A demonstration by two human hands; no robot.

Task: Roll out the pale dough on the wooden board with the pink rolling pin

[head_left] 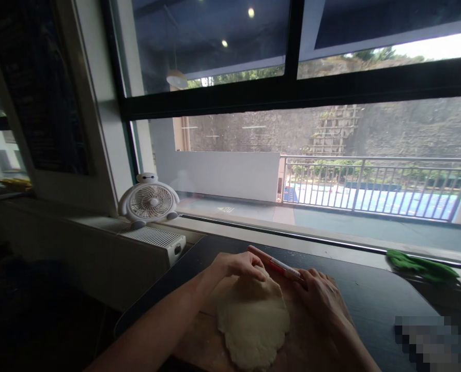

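Observation:
A flat, ragged-edged sheet of dough (256, 323) lies on a wooden board (197, 336). My left hand (244, 266) has its fingers curled around the far edge of the dough, the fingertips partly hidden. Beyond the dough a slim rolling pin (279, 266), reddish with a white section, slants from upper left to lower right. Its near end is in my right hand (319, 289), fingers closed over it. The board's right part is in shadow beneath my right forearm.
The board rests on a dark table (373, 305) beside a window. A green cloth (420, 266) lies by the sill at right. A white fan (151, 201) stands on a ledge at left. A blurred-out patch covers something at lower right.

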